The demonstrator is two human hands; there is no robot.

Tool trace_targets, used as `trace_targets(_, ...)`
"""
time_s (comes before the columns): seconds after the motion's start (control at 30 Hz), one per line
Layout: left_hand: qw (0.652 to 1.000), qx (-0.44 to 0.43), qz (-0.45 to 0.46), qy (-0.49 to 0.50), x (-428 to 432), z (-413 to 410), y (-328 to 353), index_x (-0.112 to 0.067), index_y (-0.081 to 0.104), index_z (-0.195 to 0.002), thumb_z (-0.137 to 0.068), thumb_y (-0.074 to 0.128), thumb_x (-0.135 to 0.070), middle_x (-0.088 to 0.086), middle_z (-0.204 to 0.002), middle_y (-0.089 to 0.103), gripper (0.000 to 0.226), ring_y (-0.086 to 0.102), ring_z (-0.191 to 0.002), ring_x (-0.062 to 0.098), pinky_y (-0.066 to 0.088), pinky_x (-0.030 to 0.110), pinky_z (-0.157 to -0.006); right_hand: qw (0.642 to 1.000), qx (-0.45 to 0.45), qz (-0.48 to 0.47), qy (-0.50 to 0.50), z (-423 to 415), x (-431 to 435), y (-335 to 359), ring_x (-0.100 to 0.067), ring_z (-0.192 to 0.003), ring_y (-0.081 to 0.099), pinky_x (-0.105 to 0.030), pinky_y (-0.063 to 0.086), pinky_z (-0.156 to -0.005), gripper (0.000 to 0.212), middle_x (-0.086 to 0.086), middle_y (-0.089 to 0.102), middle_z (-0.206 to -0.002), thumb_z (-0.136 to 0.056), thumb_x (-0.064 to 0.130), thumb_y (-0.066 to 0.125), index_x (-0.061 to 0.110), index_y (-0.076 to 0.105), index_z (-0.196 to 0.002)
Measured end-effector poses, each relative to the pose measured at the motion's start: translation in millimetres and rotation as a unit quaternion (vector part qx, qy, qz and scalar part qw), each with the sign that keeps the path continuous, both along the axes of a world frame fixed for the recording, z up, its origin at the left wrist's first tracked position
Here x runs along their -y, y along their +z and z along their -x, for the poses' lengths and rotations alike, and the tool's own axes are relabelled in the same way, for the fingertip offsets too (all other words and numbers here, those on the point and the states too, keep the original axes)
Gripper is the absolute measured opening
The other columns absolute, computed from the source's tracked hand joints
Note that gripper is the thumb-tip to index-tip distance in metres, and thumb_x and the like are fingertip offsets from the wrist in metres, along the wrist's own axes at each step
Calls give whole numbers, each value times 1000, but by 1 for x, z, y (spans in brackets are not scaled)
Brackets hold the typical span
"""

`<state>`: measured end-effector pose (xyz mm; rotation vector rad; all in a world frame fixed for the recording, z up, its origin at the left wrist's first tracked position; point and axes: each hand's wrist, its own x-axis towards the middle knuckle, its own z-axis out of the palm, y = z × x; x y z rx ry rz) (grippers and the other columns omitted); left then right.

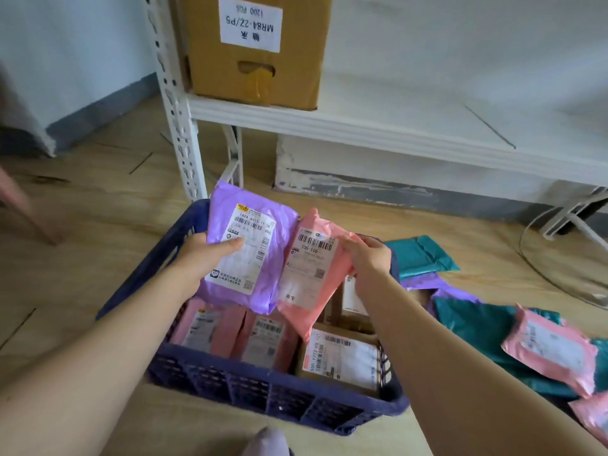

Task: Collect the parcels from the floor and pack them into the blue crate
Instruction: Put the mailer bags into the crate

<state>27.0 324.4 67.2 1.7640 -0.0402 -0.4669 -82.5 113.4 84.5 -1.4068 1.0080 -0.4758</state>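
The crate [263,393] sits on the floor [82,258] before the shelf [362,126], packed parcels [263,337] lying inside it. Above it, the left parcel [260,258], in the left hand [204,255], overlaps the right parcel [312,274], in the right hand [371,264]. Loose parcels [493,324] lie on the floor right of the crate; a box [250,77] stands on the shelf behind.

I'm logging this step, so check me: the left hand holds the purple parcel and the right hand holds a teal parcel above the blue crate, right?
Not quite. In the head view the right hand pinches a pink parcel, not a teal one; the teal parcels lie on the floor to the right. The left hand does hold the purple parcel above the blue crate.
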Motion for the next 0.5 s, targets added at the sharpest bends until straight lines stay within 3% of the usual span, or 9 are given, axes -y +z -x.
trace_targets(0.1,1000,-4,-29,10,-9,-26,-25,-18,67,-83,-82,72,-21,8,-83,70,6,67,-78,26,54,39,-79,1000,-21,5,8,-29,-7,-23,-19,-67,55,-25,41,-50,13,-4,64,-79,-85,16,62,11,67,-96)
trace_targets(0.17,999,-12,-49,16,-12,-40,-40,-19,66,-80,-83,70,-22,7,-81,70,6,66,-76,26,53,38,-78,999,-40,14,23,-47,-11,-40,-20,-70,57,-29,47,-57,8,-5,65,-83,-86,15,59,14,66,-90)
trace_targets(0.27,997,-20,-65,30,-11,-61,-63,-13,65,-83,-84,69,-19,8,-80,67,7,62,-65,20,52,27,-62,994,-82,53,53,-70,-12,-66,-20,-62,55,-28,48,-56,15,-6,66,-77,-85,14,54,19,66,-77)
trace_targets(0.37,995,-22,-92,34,-8,-78,-85,-7,65,-95,-86,67,-15,4,-73,63,12,57,-61,15,47,13,-44,984,-132,90,81,-86,-10,-90,-17,-60,54,-20,41,-50,20,0,61,-66,-88,15,50,18,67,-79)
trace_targets(0.43,994,-32,-103,32,-7,-89,-99,-2,68,-99,-83,70,-17,10,-81,68,22,63,-69,23,54,21,-61,976,-159,112,101,-92,-10,-102,-16,-59,53,-21,40,-51,23,2,58,-64,-91,14,46,18,67,-82)
trace_targets(0.5,991,-39,-122,31,-4,-98,-114,-5,69,-105,-76,76,-26,15,-96,71,36,68,-84,28,56,39,-82,970,-180,120,110,-101,-8,-118,-13,-57,51,-21,40,-52,24,2,57,-65,-93,14,44,18,67,-85)
